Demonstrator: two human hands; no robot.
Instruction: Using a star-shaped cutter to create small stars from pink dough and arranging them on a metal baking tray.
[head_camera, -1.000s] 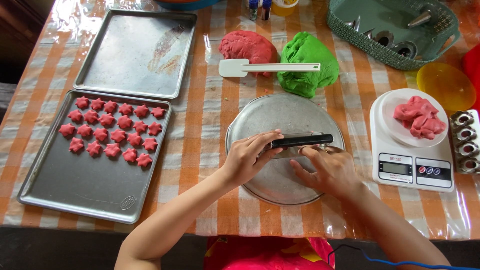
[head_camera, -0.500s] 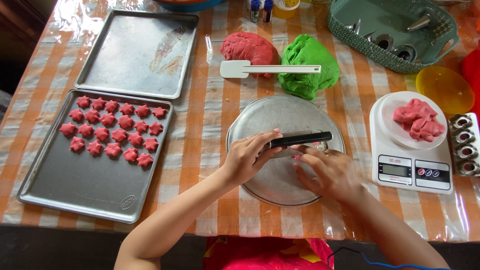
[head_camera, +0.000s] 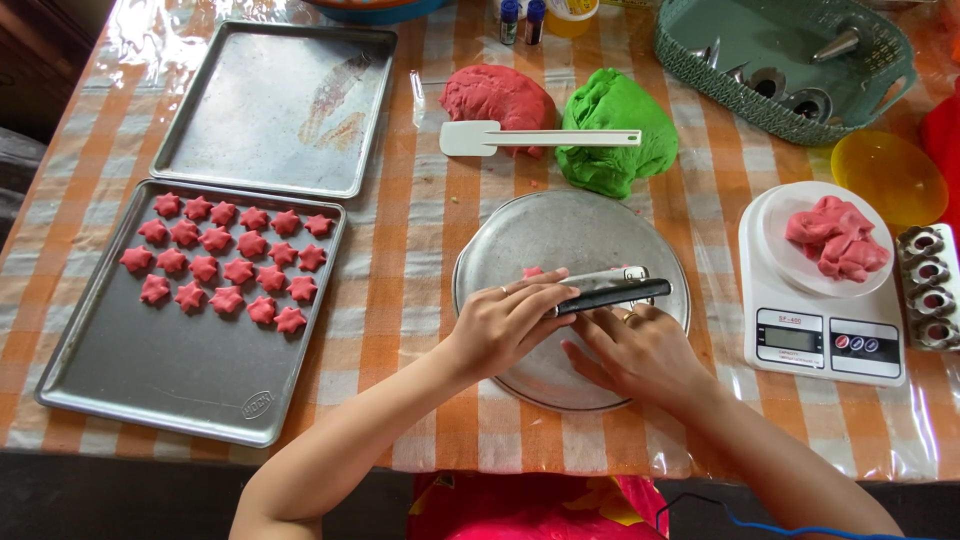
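Hands meet over a round metal plate (head_camera: 520, 235) at the middle of a checked orange tablecloth (head_camera: 400, 300). The left hand (head_camera: 505, 325) has its fingers closed around the dark handle of a long tool (head_camera: 610, 290), which lies across the plate with a shiny metal part along its upper edge (what kind of tool it is I cannot tell from this angle). The right hand (head_camera: 640, 352) lies flat on the plate just below the tool, fingers together and stretched toward it, their tips touching or nearly touching its underside. A small bit of pink dough (head_camera: 532, 271) shows on the plate right beside the left fingertips.

To the left, a baking tray (head_camera: 150, 390) carries rows of small pink star-shaped pieces (head_camera: 225, 262), and an empty tray (head_camera: 275, 105) sits above it. Beyond the plate lie a red dough lump (head_camera: 495, 95) and a green dough lump (head_camera: 620, 135), with a white spatula (head_camera: 520, 138) resting across both. On the right, a white kitchen scale (head_camera: 815, 335) holds a dish of pink dough (head_camera: 838, 238). A green basket (head_camera: 780, 50) stands in the far corner.
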